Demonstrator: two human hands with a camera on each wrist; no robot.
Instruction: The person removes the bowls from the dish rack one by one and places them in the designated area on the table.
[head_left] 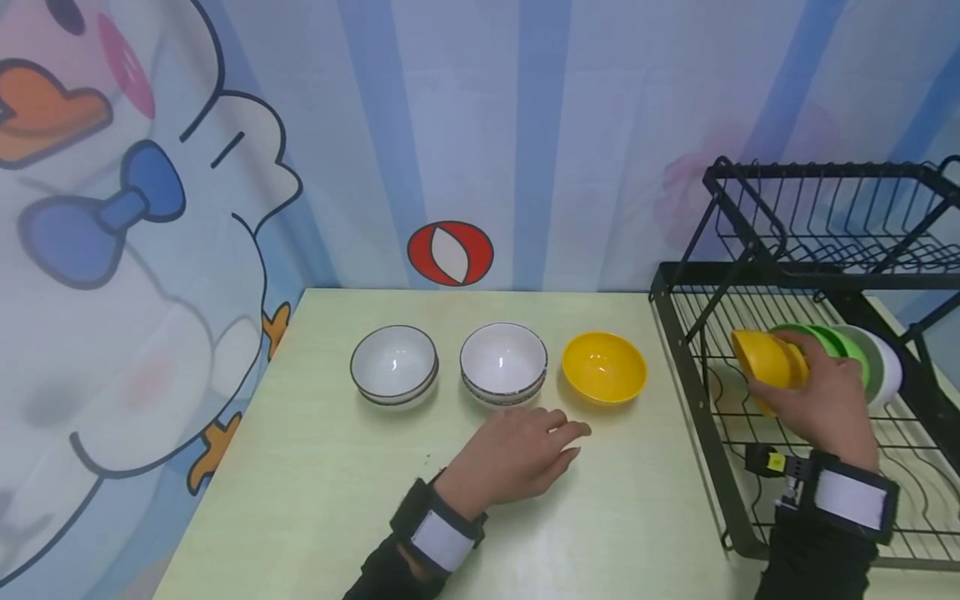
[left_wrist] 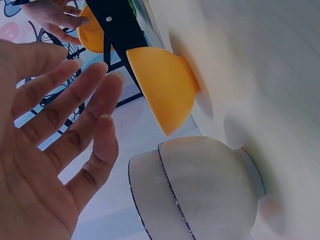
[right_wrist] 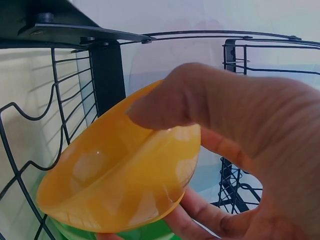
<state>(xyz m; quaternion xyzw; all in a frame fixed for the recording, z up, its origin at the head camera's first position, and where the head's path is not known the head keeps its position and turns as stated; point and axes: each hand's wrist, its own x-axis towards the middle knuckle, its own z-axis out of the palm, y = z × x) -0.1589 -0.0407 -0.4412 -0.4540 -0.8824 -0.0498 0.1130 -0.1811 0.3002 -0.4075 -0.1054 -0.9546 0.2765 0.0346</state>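
My right hand (head_left: 828, 400) grips a yellow bowl (right_wrist: 120, 165) in the lower tier of the dish rack, thumb inside it and fingers behind. Green bowls (head_left: 843, 346) and a white bowl (head_left: 887, 367) stand on edge right beside it. My left hand (head_left: 517, 458) hovers over the table with its fingers loosely extended, holding nothing. Just beyond it are a stack of white bowls (head_left: 504, 360) with dark rims and a second yellow bowl (head_left: 604, 367). In the left wrist view, the palm faces that yellow bowl (left_wrist: 165, 87) and the white stack (left_wrist: 210, 185).
Another stack of dark-rimmed white bowls (head_left: 394, 363) sits farther left on the pale table (head_left: 315, 517). The black two-tier dish rack (head_left: 705, 408) occupies the right side, its upper wire shelf (head_left: 840, 171) over the back part. A printed curtain (head_left: 480, 125) hangs behind the table.
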